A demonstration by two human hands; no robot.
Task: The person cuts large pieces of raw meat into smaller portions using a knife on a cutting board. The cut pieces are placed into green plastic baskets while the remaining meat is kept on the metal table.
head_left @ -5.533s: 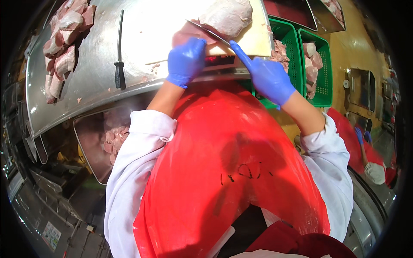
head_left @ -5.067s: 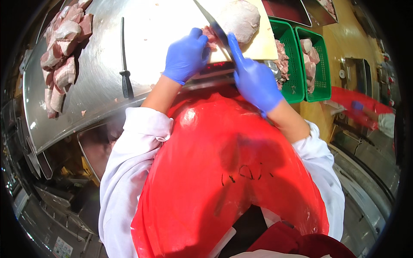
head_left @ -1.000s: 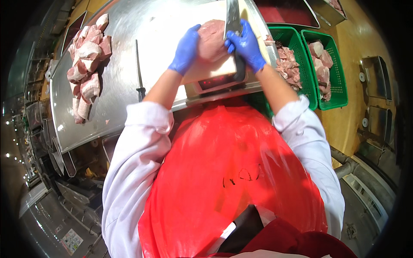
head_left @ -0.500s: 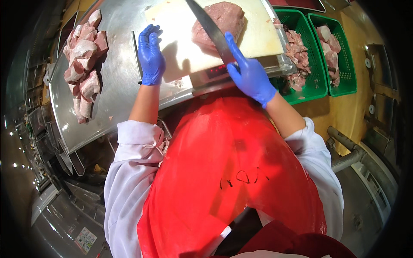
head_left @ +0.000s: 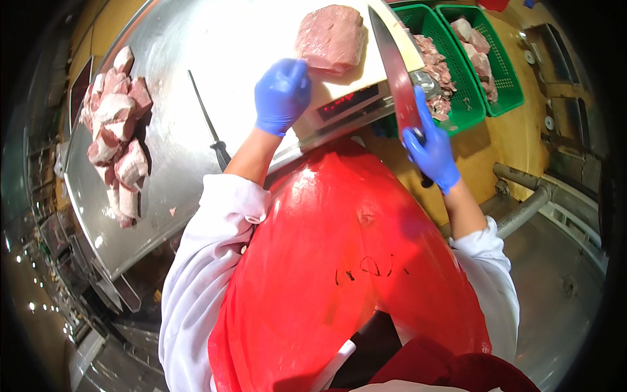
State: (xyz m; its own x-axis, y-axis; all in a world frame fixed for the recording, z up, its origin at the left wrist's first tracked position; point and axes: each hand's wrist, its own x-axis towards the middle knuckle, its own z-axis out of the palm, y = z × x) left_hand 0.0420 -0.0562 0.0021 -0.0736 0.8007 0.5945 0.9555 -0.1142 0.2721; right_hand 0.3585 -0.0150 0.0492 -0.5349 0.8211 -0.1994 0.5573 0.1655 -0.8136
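In the head view, a boneless slab of pink meat [head_left: 332, 39] lies on the cream cutting board [head_left: 353, 81], above a red-lit digital display [head_left: 346, 101]. My left hand [head_left: 282, 98], in a blue glove, is closed at the meat's lower left corner; whatever its fingertips grip is hidden. My right hand [head_left: 431, 147] grips a long, wide knife [head_left: 390, 59] by the handle, index finger extended along it, with the blade angled up to the right of the meat.
A heap of meat pieces [head_left: 117, 111] and a black-handled sharpening rod [head_left: 206, 111] lie on the steel table [head_left: 163, 196]. Two green baskets [head_left: 513, 95] of meat stand at the right, beside pipes [head_left: 526, 212]. Red fabric [head_left: 493, 3] peeks in at the top right.
My left hand has moved right to the meat's corner and curled. My right hand and knife have shifted right, off the meat, from where the blade crossed beside it half a second ago.
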